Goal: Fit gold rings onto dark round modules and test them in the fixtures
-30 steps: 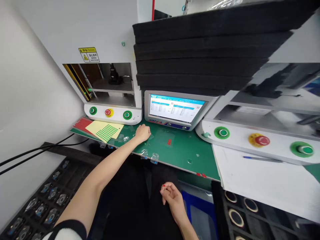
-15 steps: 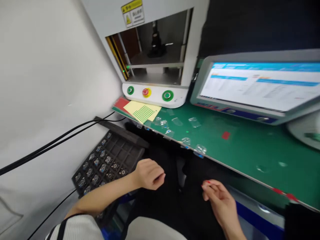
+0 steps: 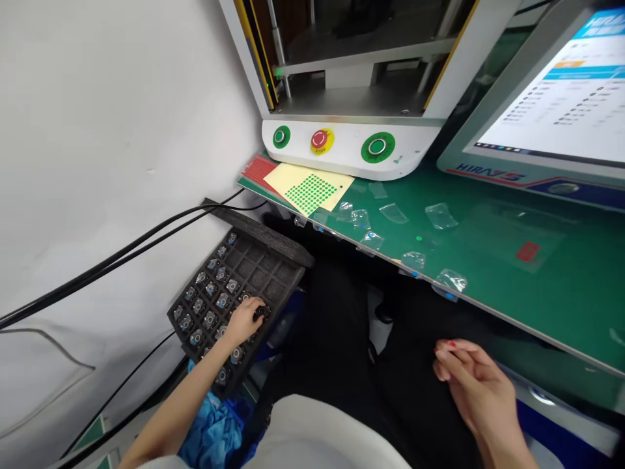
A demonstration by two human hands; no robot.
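My left hand (image 3: 245,322) reaches over the black foam tray (image 3: 286,277) at the left. Its thumb and fingers are closed around a small black module with a round centre (image 3: 262,312), in a cell near the tray's right edge. Whether the module is lifted from its cell, I cannot tell. Rows of similar modules (image 3: 209,319) fill many other cells. Over my lap, at the lower right, is my right hand (image 3: 476,381), its thumb pressed to curled fingers. Anything within that pinch is too small or hidden to make out.
Ahead stands a white machine with an emergency stop button (image 3: 319,140). A monitor (image 3: 561,98) is at the right. Clear film pieces (image 3: 441,215) and a sheet of green dots (image 3: 310,194) lie on the green table (image 3: 488,260). Black cables (image 3: 146,251) cross at the left.
My left hand has moved from above my lap, where it was curled, left to the tray and onto a module. My right hand keeps its pinched shape. The view has shifted.
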